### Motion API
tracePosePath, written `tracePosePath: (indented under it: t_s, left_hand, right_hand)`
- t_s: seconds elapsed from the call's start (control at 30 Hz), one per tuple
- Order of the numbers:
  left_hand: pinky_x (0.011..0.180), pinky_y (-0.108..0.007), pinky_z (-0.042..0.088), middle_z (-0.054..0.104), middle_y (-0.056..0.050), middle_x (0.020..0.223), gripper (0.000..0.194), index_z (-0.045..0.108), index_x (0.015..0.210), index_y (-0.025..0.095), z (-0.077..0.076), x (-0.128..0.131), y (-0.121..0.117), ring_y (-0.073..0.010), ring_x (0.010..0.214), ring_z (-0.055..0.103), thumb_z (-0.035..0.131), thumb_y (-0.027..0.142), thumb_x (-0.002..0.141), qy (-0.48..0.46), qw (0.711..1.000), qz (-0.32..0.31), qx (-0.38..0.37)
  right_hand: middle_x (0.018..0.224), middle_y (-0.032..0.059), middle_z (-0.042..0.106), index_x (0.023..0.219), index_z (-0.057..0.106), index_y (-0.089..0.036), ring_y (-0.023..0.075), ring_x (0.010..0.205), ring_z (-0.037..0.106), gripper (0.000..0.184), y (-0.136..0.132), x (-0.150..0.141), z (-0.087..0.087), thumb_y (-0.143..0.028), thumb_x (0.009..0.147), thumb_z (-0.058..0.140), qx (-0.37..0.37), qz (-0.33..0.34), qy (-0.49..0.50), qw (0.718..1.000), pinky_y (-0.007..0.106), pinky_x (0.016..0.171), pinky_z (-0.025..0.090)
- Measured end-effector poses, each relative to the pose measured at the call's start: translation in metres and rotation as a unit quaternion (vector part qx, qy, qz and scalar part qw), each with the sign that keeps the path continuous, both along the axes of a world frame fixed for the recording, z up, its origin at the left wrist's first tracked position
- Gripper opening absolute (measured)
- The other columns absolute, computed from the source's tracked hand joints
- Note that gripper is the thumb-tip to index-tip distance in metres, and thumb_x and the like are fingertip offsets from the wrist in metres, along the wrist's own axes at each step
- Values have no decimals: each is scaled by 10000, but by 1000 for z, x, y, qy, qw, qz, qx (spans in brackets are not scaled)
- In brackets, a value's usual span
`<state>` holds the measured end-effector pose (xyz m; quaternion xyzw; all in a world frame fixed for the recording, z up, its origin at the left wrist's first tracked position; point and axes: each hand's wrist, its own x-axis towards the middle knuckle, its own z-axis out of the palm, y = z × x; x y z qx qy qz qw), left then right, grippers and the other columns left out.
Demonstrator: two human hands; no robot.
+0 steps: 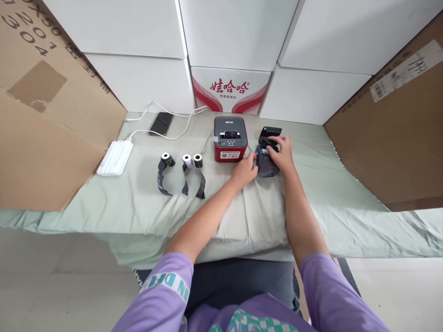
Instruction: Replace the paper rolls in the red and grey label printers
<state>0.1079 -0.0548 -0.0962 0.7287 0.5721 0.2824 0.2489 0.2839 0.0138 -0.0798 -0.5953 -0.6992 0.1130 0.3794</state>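
Observation:
A small black portable printer (269, 167) stands on the cloth with its lid (270, 134) raised at the back. My left hand (245, 169) is closed against its left side, holding it. From the right, my right hand (282, 153) reaches into the opened compartment, fingers bent around a paper roll (265, 151), of which only a pale end shows. Dark printed paper hangs over the printer's front. Just left of it stands a red and black label printer (230, 139) with a dark strip in its slot. My fingertips are partly hidden.
Three paper rolls with loose dark tails, a left one (166, 157), a middle one (187, 160) and a right one (198, 160), stand left. Behind them lie a phone (161, 123) and a white power bank (115, 158) with a cable. Cardboard boxes (391, 120) flank the green cloth (325, 184).

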Motion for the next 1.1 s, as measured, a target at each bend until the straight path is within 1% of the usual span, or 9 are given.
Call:
tracePosePath:
  t_s: [0.1,0.2,0.37,0.47,0.6,0.73,0.87,0.97,1.1]
  left_hand:
    - [910,-318,528,718,-88,1259,424,516,1329,218,-2,0,0,-235,1106,690,481,175,909,-2,1000,2,3]
    - [891,-323,531,724,-87,1232,414,522,1316,220,-4,0,1,-240,1082,694,479,182,906,-5,1000,0,9]
    - [903,-319,528,717,-82,1263,419,513,1325,233,-2,-2,0,-234,1099,687,483,188,909,-5,1000,0,-8]
    - [914,-315,528,713,-80,1277,430,509,1333,237,0,-2,0,-233,1114,687,480,178,908,-1,1000,-2,-14]
    - [948,-316,527,711,-81,1287,431,509,1334,234,-2,-2,1,-228,1136,684,482,171,909,-9,1000,-5,-11]
    - [986,-324,523,700,-97,1322,449,503,1357,216,-5,-2,2,-229,1175,675,482,167,911,-20,1000,-4,-3]
    - [1024,-326,517,632,-95,1449,605,397,1503,220,-4,-3,0,-223,1265,636,463,142,906,-47,999,-20,11]
    - [1036,-328,512,618,-57,1469,718,326,1592,291,-1,-4,-2,-221,1260,634,447,124,905,-23,999,-43,18]
    - [1097,-319,475,557,-22,1536,741,372,1595,297,1,-5,-2,-211,1359,552,415,82,887,-12,996,-72,45]
  right_hand:
    - [1401,167,533,1337,583,-217,279,1267,537,562,10,7,-8,-389,802,581,14,-56,126,990,471,1073,457]
    - [1379,138,580,1397,499,-251,254,1234,593,639,19,10,-16,-503,812,554,-48,-37,253,966,429,995,514]
    - [1176,86,698,1178,620,-255,215,1076,688,633,18,4,-19,-733,794,462,-76,9,349,934,330,836,579]
    - [1139,74,717,1080,647,-245,206,1053,697,599,14,3,-18,-734,773,487,-71,15,366,928,299,805,583]
    - [1199,90,703,1191,635,-225,223,1124,672,641,12,11,-20,-695,787,470,-91,19,350,932,334,867,564]
    - [1310,89,678,1246,646,-220,235,1141,650,573,8,24,-16,-526,787,489,-124,44,336,933,350,846,542]
    - [1315,65,693,1130,718,-226,228,1106,637,469,-2,41,-6,-381,721,548,-158,53,314,935,307,754,514]
    - [1248,59,710,1141,727,-241,172,899,636,463,-5,51,-6,-334,697,631,-187,47,294,936,260,619,453]
    - [1198,74,696,1186,702,-235,78,579,479,528,-3,50,-12,-320,665,697,-220,50,318,921,241,457,319]
